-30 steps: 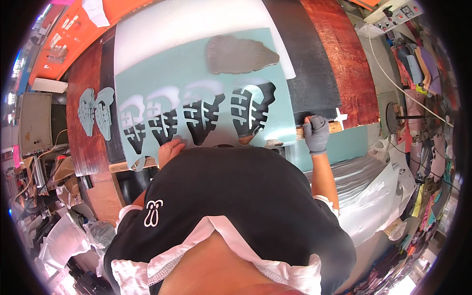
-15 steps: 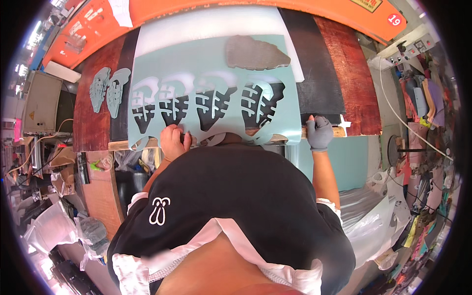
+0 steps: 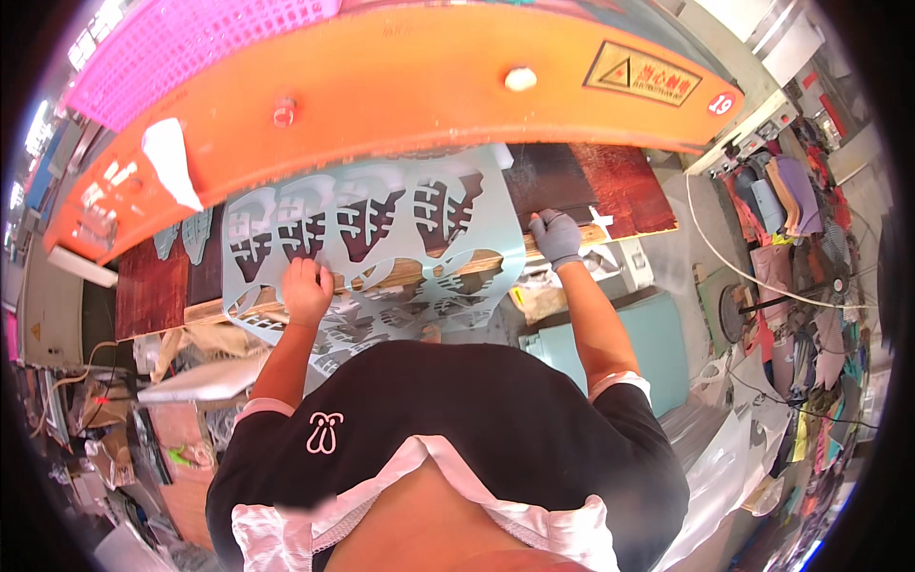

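A pale blue-green sheet [image 3: 405,250] with rows of shoe-upper-shaped cutouts lies over the worktable and hangs down past its front edge. My bare left hand [image 3: 307,289] is at that front edge, its fingers bent over the sheet between cutouts. My right hand [image 3: 557,238], in a grey glove, is closed at the front edge of a black board [image 3: 548,181], right of the sheet. What lies inside its fingers is hidden. Two cut blue-green pieces [image 3: 196,235] lie at the left, partly under the orange machine beam [image 3: 381,86].
The beam spans the table's far side, with a pink basket [image 3: 191,48] above it. Red-brown boards [image 3: 624,191] flank the work surface. A flat blue-green stack [image 3: 639,343] is below the table at right. Coloured material pieces [image 3: 801,191] hang farther right.
The view has tilted up and back; the beam now covers the table's far part and hides the grey piece seen before. More of the hanging sheet shows. Both hands stay at the front edge.
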`<state>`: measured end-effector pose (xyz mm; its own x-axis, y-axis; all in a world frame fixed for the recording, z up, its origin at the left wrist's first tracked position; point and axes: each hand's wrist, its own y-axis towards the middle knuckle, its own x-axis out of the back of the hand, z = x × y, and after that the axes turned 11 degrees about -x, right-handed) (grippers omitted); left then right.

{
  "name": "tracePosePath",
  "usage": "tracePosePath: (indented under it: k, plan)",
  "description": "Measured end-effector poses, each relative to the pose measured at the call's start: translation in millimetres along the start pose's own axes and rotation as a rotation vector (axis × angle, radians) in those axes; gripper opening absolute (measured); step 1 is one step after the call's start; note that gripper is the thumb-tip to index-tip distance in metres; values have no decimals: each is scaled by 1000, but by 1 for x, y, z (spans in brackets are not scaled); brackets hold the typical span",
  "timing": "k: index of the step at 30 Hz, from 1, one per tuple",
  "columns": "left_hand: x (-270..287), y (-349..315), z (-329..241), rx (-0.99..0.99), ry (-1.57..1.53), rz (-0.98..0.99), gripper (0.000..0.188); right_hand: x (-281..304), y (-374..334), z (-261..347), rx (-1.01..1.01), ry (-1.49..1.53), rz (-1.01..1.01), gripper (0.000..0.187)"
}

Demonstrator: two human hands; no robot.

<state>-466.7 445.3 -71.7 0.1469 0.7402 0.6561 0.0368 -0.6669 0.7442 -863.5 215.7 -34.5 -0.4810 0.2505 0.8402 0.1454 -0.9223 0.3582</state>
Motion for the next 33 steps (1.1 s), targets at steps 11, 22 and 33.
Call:
tracePosePath:
  k: [11, 22, 33]
  plan:
    - [-3, -11, 1, 18, 50, -45, 17, 101, 53, 109, 55, 1005, 172, 27]
    - [6, -3, 1, 29, 29, 8, 15, 16, -16, 6, 224, -123, -40, 24]
    - [7, -6, -4, 109, 14, 69, 15, 1, -6, -13, 112, -80, 49, 37]
